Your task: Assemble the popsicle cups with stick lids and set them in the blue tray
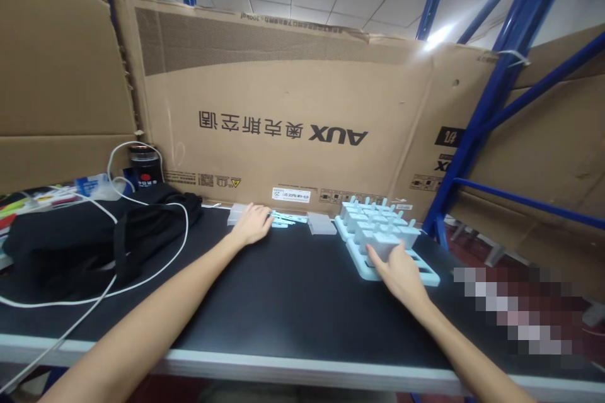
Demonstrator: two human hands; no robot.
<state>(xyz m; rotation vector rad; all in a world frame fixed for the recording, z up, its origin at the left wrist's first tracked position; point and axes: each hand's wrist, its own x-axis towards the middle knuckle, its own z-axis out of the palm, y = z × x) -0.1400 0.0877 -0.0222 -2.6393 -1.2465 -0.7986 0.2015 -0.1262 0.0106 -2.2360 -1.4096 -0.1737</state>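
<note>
My left hand (253, 225) is at the back of the table with its fingers drawn together, beside the ends of several light blue popsicle sticks (289, 219). Whether a stick is between the fingertips is hidden. Part of a clear plastic box (235, 215) shows behind that hand. On the right, my right hand (403, 274) grips the front cup of a popsicle mold (384, 245), thumb on one side and fingers on the other. The mold's cups stand in a light blue frame (368, 272), and blue sticks poke up from several of them.
A second translucent box (321, 224) lies between the sticks and the mold. At left are a black cloth bag (70, 239), a white cable (186, 227) and a dark jar (145, 167). Cardboard (283, 88) walls the back; a blue post (491, 101) rises at right.
</note>
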